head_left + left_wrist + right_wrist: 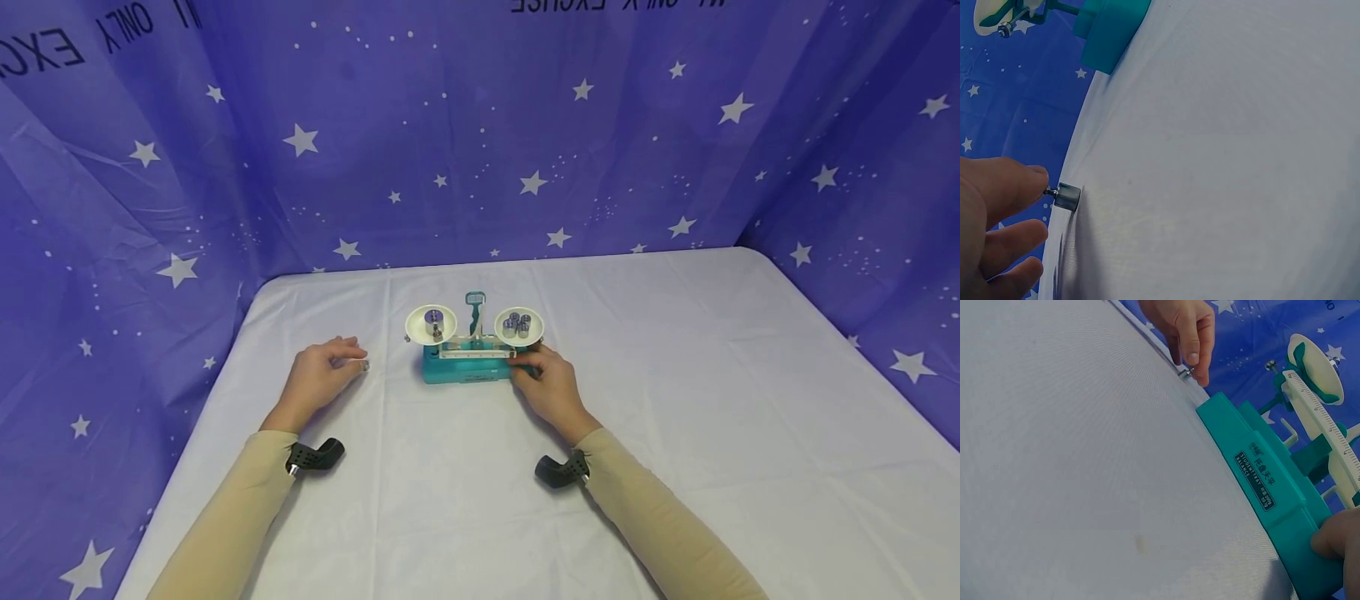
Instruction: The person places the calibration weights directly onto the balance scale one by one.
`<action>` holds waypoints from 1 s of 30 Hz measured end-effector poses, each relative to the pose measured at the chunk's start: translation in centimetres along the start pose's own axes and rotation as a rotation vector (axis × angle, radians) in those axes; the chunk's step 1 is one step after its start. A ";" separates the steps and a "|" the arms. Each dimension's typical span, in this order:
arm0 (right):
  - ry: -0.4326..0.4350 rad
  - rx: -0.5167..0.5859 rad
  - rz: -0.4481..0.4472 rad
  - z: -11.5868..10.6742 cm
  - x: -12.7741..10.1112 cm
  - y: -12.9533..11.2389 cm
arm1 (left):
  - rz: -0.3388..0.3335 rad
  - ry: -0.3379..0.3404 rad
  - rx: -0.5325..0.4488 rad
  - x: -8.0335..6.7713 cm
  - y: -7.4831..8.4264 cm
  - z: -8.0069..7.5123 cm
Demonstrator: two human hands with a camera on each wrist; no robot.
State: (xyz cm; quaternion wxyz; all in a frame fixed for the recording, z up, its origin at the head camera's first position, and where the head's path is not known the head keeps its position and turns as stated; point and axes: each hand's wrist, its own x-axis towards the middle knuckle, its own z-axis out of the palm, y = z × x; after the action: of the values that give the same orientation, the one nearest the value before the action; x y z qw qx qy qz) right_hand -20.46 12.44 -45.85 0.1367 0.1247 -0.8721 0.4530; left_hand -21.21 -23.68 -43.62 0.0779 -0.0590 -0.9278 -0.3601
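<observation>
My left hand [318, 379] pinches a small metal weight [1067, 197] by its thin knob, left of the tray balance. I cannot tell whether the weight touches the tablecloth. The teal tray balance [1260, 465] stands upright with a white graduated beam [476, 354] along its front. On its left pan [412, 327] sit a larger metal weight [433, 319] and a smaller one. Its right pan [534, 337] bears several small weights [516, 325]. My right hand [555, 387] grips the right end of the base, thumb [1335, 534] against it; its other fingers are partly hidden.
A white cloth [450, 500] covers the table under both arms. Behind and beside the table hangs a blue curtain [480, 125] with white stars. Each wrist wears a black camera mount, one [318, 455] on the left and one [561, 471] on the right.
</observation>
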 end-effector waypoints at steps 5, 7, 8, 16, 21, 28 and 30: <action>-0.004 0.000 0.000 0.0 -0.1 -0.1 | 0.004 -0.007 0.033 0.0 0.1 0.1; -0.005 0.002 0.000 0.0 -0.1 -0.1 | 0.009 -0.002 0.044 0.0 0.1 0.2; -0.006 0.003 0.000 0.0 -0.1 -0.2 | 0.010 -0.002 0.047 0.0 0.1 0.2; -0.007 0.009 0.012 0.0 -0.1 -0.1 | 0.006 -0.006 0.048 0.0 0.2 0.2; -0.002 0.006 0.007 0.0 -0.1 -0.1 | 0.013 0.006 0.042 -0.1 0.0 0.2; 0.001 0.018 0.010 0.0 0.0 -0.1 | 0.013 0.012 0.035 0.0 0.0 0.3; 0.000 0.022 0.013 0.0 0.0 -0.1 | 0.010 0.011 0.032 0.0 0.0 0.3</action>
State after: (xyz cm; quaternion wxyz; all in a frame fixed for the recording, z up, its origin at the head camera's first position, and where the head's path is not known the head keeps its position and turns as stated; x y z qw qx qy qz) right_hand -20.39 12.39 -45.76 0.1323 0.1206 -0.8678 0.4635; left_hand -21.22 -23.44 -43.85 0.0858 -0.0606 -0.9327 -0.3450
